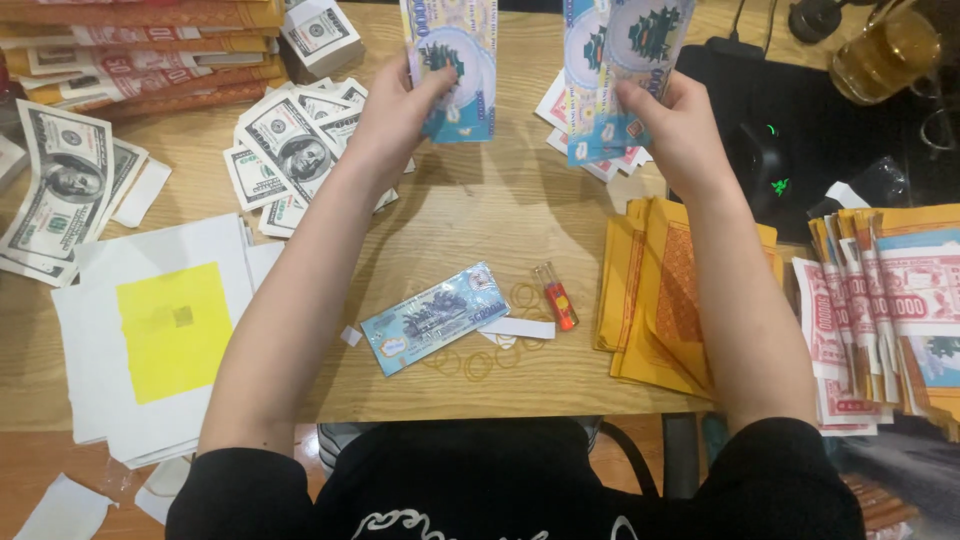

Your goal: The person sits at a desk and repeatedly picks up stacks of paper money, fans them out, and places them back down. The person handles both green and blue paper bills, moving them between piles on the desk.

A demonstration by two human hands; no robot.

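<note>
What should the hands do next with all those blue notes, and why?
Probably bring the left hand's blue notes onto the right hand's fan. Both hands are raised, apart, holding matching notes, and rubber bands lie loose on the table for bundling.

Lighter (555, 295) right of banknote (435, 317) on table (480, 215)

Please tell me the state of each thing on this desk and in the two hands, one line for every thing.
left hand: raised, gripping blue notes
right hand: raised, gripping blue notes
blue notes: split between the hands, held upright
single blue note: lying flat on the desk
lighter: lying on its side
rubber bands: loose, scattered
yellow paper stack: flat, fanned
green-grey notes: spread in a loose pile
glass cup: filled with amber liquid
</note>
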